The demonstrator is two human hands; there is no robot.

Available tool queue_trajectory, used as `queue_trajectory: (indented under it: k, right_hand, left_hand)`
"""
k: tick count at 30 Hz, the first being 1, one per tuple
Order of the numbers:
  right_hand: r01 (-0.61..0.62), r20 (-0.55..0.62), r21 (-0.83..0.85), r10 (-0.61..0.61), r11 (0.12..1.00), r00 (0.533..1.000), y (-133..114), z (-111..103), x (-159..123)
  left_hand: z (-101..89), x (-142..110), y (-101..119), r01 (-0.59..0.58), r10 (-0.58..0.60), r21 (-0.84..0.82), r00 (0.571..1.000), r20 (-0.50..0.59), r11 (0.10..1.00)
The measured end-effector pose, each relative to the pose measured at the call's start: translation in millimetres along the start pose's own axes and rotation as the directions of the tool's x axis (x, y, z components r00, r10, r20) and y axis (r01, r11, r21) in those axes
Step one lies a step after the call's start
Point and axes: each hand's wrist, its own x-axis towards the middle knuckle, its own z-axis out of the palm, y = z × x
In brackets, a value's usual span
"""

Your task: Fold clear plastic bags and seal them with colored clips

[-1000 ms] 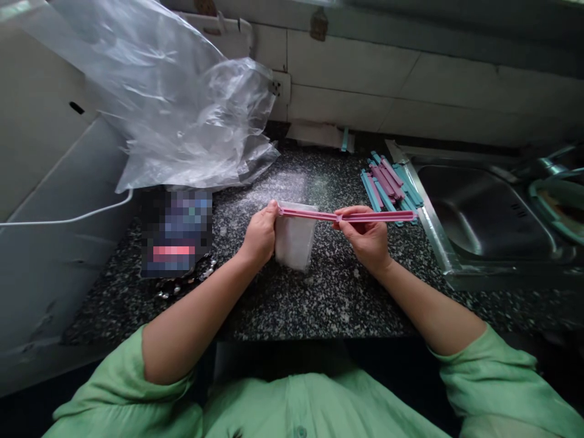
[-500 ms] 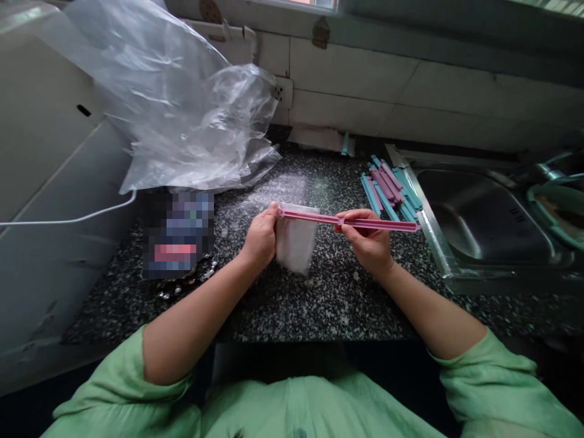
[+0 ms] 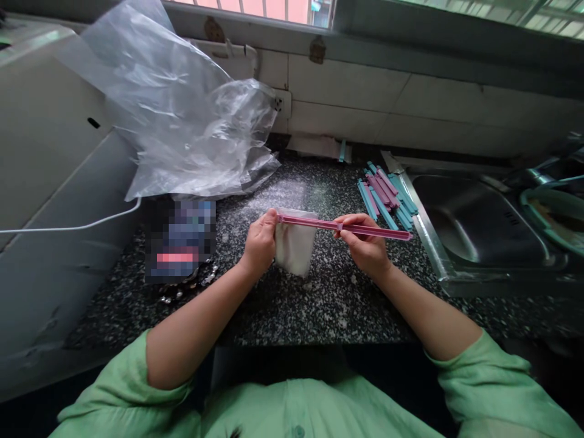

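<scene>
A long pink bag-sealing clip (image 3: 319,224) is unfolded nearly straight and lies across the top of a small clear plastic bag (image 3: 295,250). The bag hangs below the clip, with whitish contents. My left hand (image 3: 261,242) is closed on the bag's upper left corner and the clip's left end, thumb on top. Around the clip's middle joint, my right hand (image 3: 366,246) pinches with thumb and fingers, while the clip's other arm sticks out to the right. Both hands are above the dark speckled counter (image 3: 337,310).
Several pink and teal clips (image 3: 385,191) are piled beside the metal sink (image 3: 483,219) at right. A big clear plastic bag (image 3: 191,121) stands at back left, near a blurred-out item (image 3: 182,240) and a white cable (image 3: 77,228). A flat packet (image 3: 314,146) with a teal clip lies by the wall.
The camera view has tilted up slightly, showing more of the window. Both hands keep the same hold on the clip and small bag; the clip has turned a little.
</scene>
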Motion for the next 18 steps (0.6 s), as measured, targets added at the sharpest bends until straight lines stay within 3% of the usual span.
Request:
queue_trajectory:
  k: [7,11,18]
  right_hand:
    - [0.046,-0.004,-0.214,-0.048,0.976,0.999,-0.4,-3.4,2.7]
    - [0.085,0.023,-0.357,-0.083,0.930,0.996,-2.6,-3.8,4.6]
    - [0.129,0.066,-0.428,-0.112,0.894,0.992,-2.5,-3.2,4.2]
  left_hand:
    - [0.2,-1.2,4.8,-0.035,0.039,0.116,0.999,-0.033,0.993]
    - [0.0,2.2,2.1,-0.012,0.014,0.092,0.999,-0.029,0.996]
    - [-1.1,3.4,-2.1,0.008,-0.008,0.069,1.000,0.000,0.998]
